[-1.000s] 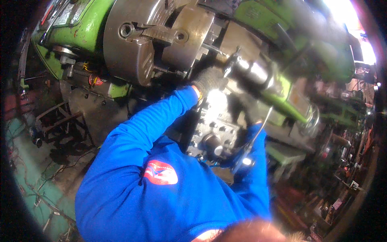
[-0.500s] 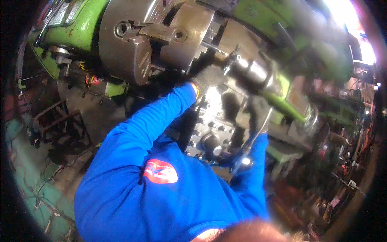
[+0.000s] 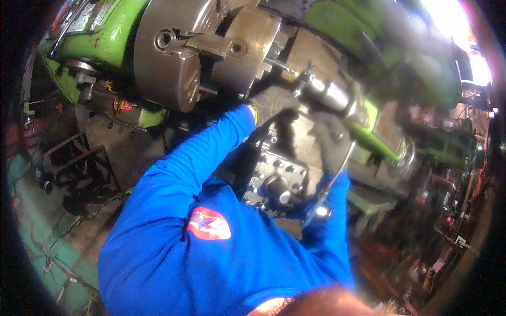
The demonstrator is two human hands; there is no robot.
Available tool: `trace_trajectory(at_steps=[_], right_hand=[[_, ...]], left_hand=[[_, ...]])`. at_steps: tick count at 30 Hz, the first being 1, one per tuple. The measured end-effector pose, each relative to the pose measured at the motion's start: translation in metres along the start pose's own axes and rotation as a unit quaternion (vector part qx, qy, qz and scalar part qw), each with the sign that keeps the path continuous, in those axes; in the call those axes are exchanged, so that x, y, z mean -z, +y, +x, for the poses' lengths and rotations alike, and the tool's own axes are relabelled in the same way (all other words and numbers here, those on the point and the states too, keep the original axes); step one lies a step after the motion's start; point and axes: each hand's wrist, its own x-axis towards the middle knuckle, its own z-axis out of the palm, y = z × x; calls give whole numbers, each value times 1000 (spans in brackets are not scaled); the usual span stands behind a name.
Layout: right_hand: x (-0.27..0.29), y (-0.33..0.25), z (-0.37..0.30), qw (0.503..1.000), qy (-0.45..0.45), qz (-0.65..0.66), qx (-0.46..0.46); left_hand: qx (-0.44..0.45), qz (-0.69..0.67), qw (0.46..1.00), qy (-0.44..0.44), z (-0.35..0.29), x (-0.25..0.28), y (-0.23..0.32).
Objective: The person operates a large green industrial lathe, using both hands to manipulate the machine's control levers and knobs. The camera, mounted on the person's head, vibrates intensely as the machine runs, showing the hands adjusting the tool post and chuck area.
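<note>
My left hand (image 3: 275, 104), in a dark work glove, reaches over the lathe's tool slide. Its fingers are curled beside a small T-shaped metal piece (image 3: 303, 79) at the front of the tailstock chuck (image 3: 332, 94); what they grip is hidden. A slim drill bit (image 3: 280, 66) points from there toward a thick metal disc (image 3: 246, 45) in front of the large lathe chuck (image 3: 166, 63). My right hand (image 3: 332, 138), also gloved, lies with fingers stretched over the right side of the slide, holding nothing visible. A long metal lever (image 3: 337, 174) crosses beside its wrist.
The bolted square tool post (image 3: 275, 179) stands close to my chest. Green lathe housing (image 3: 108, 45) is at the left, and the green tailstock body (image 3: 374, 131) at the right. A dark metal frame (image 3: 81, 163) stands on the floor at left. Shelves with clutter line the right.
My right hand has moved slightly up and left over the slide, its fingers showing more clearly. My left hand stays by the tailstock chuck. The glare on the slide has lessened.
</note>
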Motion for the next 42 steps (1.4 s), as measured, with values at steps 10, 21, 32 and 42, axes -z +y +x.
trace_trajectory(at_steps=[10,21,32,42], right_hand=[[1,10,-7,998,8,-4,62],[-6,17,28,940,-64,-245,227],[-14,11,41,888,-85,-338,301],[-4,23,45,889,-135,-341,275]], left_hand=[[309,-187,930,69,20,10,40],[289,-149,942,87,24,3,32],[244,-4,970,2,32,9,7],[140,-44,989,9,19,7,0]])
